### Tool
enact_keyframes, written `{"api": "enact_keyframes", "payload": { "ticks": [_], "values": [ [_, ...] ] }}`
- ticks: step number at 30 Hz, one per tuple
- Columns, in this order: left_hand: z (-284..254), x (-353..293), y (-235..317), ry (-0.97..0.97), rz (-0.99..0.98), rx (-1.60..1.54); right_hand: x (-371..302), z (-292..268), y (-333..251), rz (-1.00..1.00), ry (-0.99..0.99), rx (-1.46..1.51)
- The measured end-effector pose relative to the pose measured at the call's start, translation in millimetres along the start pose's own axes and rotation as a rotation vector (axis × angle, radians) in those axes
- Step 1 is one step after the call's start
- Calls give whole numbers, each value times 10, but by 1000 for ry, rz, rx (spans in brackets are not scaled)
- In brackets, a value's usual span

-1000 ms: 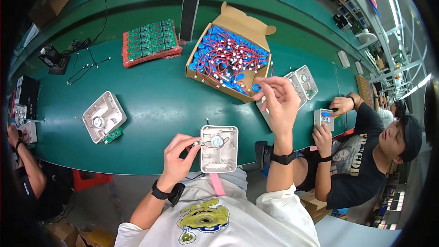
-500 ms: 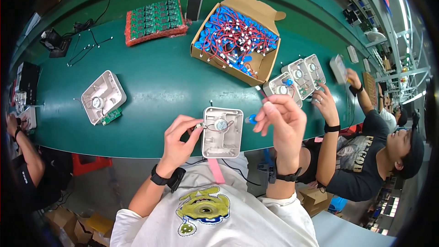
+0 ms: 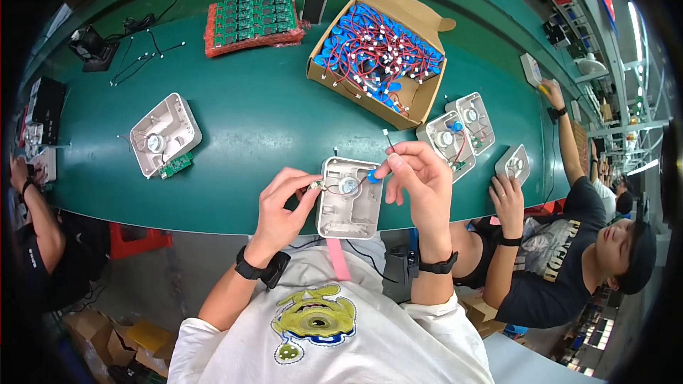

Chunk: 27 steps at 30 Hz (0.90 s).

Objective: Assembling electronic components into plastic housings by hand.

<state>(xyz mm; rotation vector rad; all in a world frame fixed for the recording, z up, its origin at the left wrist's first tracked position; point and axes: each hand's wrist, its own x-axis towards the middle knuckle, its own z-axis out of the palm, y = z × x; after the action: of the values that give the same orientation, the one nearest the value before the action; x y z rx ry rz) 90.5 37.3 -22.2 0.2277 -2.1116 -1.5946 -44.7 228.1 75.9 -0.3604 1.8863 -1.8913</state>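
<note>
I see the white plastic housing (image 3: 348,199) lying open side up at the near edge of the green bench (image 3: 249,121), between my two hands. A round speaker sits in its upper part, and from it a thin red wire runs to the small blue capacitor (image 3: 373,177) that my right hand (image 3: 420,185) pinches between thumb and forefinger at the housing's 1 o'clock corner. My left hand (image 3: 284,203), at 9 o'clock, has its fingertips closed on a small part at the housing's upper left edge; I cannot tell what it is. I judge the fitting about midway: speaker in, capacitor not yet seated, no circuit board inside.

Half a second ago my right hand was higher and carried the blue piece just off the rim; a second ago it was up at the cardboard box of blue wired parts (image 3: 377,53) at 12 o'clock. Finished-looking housings (image 3: 455,131) lie at 2 o'clock, another housing (image 3: 165,134) at 10 o'clock, green circuit boards (image 3: 252,18) at 11.
</note>
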Motion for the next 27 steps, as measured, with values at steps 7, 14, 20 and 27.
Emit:
{"api": "enact_keyframes", "payload": {
  "ticks": [7,14,20,27],
  "values": [
    [11,-3,-11,10,3,-4,8,40,-21,-36,10,-2],
    [25,6,-8,24,4,0,-20,87,-34,-55,18,-37],
    [23,-8,11,36,-38,-9,-76,121,-12,-26,-13,-7],
    [68,-45,24,73,-100,-57,-143,196,20,-5,-60,33]
  ]
}}
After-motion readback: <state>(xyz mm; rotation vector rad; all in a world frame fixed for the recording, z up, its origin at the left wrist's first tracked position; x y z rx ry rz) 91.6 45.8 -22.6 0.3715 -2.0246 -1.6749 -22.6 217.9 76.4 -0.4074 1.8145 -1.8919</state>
